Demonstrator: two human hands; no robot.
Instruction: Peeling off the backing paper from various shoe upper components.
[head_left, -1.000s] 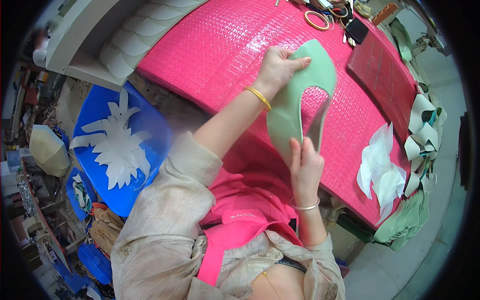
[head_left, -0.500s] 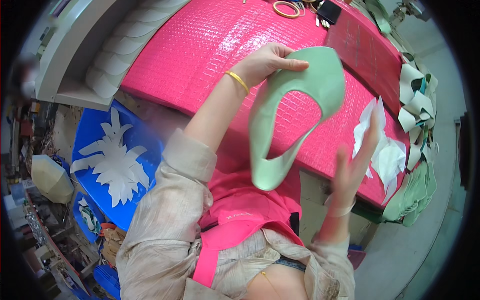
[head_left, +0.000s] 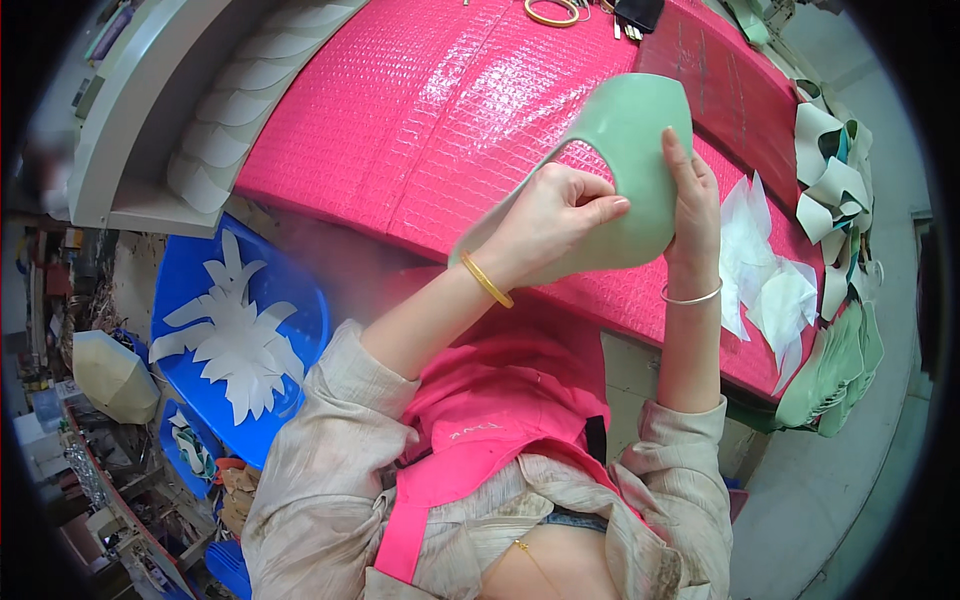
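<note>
A pale green shoe upper [head_left: 635,125] with a large opening is held up over the pink-covered table [head_left: 400,130]. My left hand [head_left: 560,212] pinches the upper at the opening's edge, thumb and forefinger together. My left hand and forearm cover part of the opening and the narrow end. At the wide end's right side, my right hand [head_left: 693,205] grips the upper with its thumb on the face; its other fingers are partly hidden behind. Thin white crumpled sheets [head_left: 760,275] lie on the table just right of my right wrist.
A dark red board [head_left: 715,90] lies at the back right. Green uppers [head_left: 838,370] and white pieces [head_left: 835,185] hang along the right edge. At left are a grey trough [head_left: 130,130] with overlapping white pieces and a blue seat-like container [head_left: 185,265] holding white cut pieces.
My right hand has come in from the right and taken hold of the upper. My left hand has shifted from the top edge to the opening, and the upper has turned.
</note>
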